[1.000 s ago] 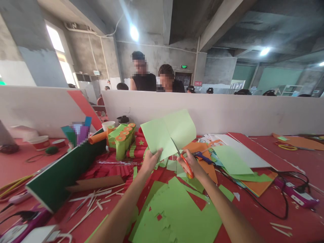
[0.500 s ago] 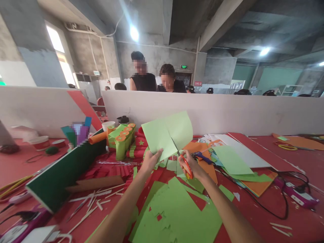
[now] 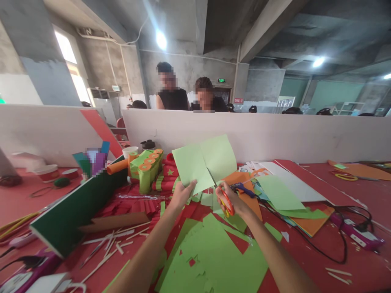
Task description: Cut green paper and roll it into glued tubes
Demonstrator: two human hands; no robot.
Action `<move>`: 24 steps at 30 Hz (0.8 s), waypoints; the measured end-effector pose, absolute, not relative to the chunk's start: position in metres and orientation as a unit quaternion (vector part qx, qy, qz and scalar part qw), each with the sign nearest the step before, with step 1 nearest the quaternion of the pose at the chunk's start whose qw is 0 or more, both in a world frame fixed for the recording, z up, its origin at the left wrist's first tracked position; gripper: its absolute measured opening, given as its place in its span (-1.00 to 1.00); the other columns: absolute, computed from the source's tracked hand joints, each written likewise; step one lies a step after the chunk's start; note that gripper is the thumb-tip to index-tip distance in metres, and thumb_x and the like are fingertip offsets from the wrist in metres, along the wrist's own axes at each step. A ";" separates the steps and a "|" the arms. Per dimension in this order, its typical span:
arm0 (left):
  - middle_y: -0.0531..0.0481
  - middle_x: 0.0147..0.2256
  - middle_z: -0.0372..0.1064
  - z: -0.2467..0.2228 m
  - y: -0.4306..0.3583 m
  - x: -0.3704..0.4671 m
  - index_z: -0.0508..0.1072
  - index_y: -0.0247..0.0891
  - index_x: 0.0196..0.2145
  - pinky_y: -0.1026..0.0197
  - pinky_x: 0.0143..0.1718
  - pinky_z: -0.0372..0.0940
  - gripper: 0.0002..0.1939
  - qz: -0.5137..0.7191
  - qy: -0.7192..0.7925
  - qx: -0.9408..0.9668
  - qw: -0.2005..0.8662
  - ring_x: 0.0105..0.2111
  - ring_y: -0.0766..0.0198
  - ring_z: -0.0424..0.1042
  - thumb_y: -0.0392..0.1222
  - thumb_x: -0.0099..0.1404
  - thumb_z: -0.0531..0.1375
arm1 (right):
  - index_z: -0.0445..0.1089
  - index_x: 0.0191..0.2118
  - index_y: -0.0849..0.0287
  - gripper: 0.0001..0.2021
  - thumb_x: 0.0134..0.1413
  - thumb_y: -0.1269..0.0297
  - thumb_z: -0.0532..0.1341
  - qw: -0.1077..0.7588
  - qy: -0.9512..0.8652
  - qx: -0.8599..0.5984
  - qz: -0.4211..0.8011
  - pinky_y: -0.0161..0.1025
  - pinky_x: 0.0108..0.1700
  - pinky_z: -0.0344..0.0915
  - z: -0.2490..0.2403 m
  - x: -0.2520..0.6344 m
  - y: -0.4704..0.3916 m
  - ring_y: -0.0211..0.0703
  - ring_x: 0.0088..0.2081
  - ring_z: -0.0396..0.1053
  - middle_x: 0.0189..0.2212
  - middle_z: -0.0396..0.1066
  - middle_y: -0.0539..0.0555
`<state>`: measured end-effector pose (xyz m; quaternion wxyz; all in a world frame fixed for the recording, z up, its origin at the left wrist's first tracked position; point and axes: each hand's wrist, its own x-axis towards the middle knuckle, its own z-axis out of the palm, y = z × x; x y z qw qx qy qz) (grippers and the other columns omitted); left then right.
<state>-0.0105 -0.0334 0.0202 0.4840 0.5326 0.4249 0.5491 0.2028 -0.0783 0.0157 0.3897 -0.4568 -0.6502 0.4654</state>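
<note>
A light green paper sheet (image 3: 191, 162) is raised above the table, pinched at its lower edge by my left hand (image 3: 184, 193). Red-handled scissors (image 3: 226, 201) are in my right hand (image 3: 229, 197), fingers wrapped around the handles. Their blades lie in a slit that runs up from the sheet's lower edge, and the part right of the slit tilts away. Below my hands, a large green sheet (image 3: 214, 252) with star-shaped cuts lies on the red table (image 3: 324, 248).
Green rolls with orange tops (image 3: 146, 177) stand left of the raised sheet, near a dark green board (image 3: 79, 203). A blue glue gun (image 3: 244, 189) and a purple power strip (image 3: 357, 236) with black cable lie right. Two people are behind the white partition (image 3: 275, 134).
The right part of the raised sheet has spread further right and away from the left part. My right hand and the scissors have shifted slightly.
</note>
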 end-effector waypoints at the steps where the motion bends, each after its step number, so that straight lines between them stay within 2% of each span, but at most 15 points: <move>1: -0.06 -0.44 0.54 0.020 -0.033 -0.010 0.57 -0.35 -0.29 0.23 -0.53 0.35 -0.56 0.546 0.423 0.536 0.486 -0.51 0.17 0.47 0.09 0.03 0.35 | 0.04 -0.21 0.03 -0.53 0.11 -0.28 0.08 0.393 -0.653 -0.457 0.459 -0.36 -0.61 0.19 0.015 0.202 -0.078 -0.32 -0.65 0.21 -0.54 0.23 -0.16; 7: -0.01 -0.57 0.48 0.016 -0.032 -0.009 0.56 -0.34 -0.34 0.27 -0.58 0.26 -0.59 0.527 0.425 0.549 0.490 -0.59 0.23 0.41 0.10 0.05 0.35 | 0.04 -0.19 0.05 -0.53 0.13 -0.28 0.05 0.407 -0.643 -0.459 0.458 -0.37 -0.62 0.18 0.015 0.200 -0.078 -0.34 -0.67 0.20 -0.53 0.25 -0.15; 17: 0.00 -0.62 0.45 0.016 -0.033 -0.008 0.56 -0.34 -0.39 0.26 -0.57 0.24 -0.60 0.534 0.428 0.538 0.493 -0.56 0.18 0.42 0.10 0.03 0.35 | 0.03 -0.23 0.03 -0.56 0.10 -0.23 0.12 0.431 -0.644 -0.448 0.446 -0.39 -0.66 0.15 0.011 0.197 -0.076 -0.37 -0.73 0.15 -0.59 0.23 -0.20; 24: -0.02 -0.57 0.49 0.018 -0.034 -0.007 0.55 -0.35 -0.33 0.26 -0.59 0.26 -0.59 0.533 0.420 0.531 0.507 -0.58 0.22 0.41 0.08 0.04 0.35 | 0.03 -0.21 0.03 -0.57 0.10 -0.20 0.14 0.435 -0.651 -0.447 0.433 -0.40 -0.66 0.13 0.007 0.200 -0.071 -0.35 -0.72 0.16 -0.62 0.20 -0.22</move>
